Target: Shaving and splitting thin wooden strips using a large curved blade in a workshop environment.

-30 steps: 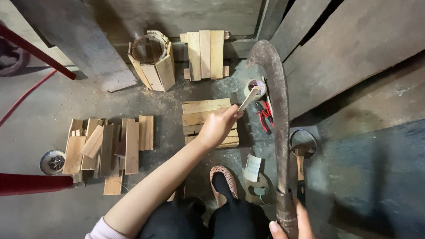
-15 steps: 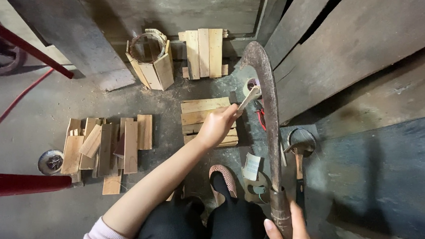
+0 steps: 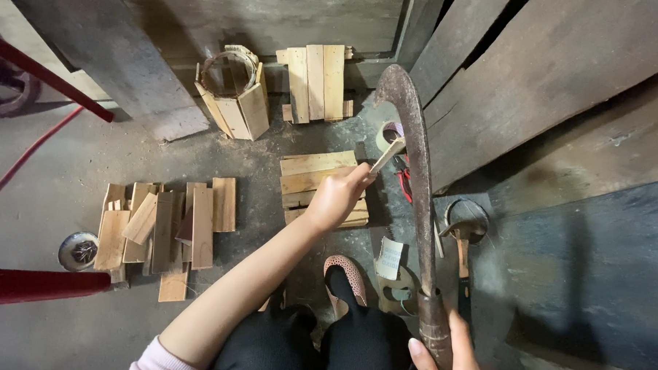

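Dim, even indoor light from above, without hard glare. Soft shadows only: darkest under the leaning boards (image 3: 565, 91) at the top right and along the upper edge of the concrete floor (image 3: 52, 175). Faint sheen on the curved blade (image 3: 417, 159) and on the pale forearm of the left hand (image 3: 337, 198). Sharp focus across the middle, wood grain on the planks (image 3: 314, 82) clearly readable. Slight wide-angle stretch toward the corners, straight boards bowing a little. Right hand (image 3: 447, 357) cut off by the bottom edge, slightly soft. Muted, brownish colour overall, mild grain in the dark areas.
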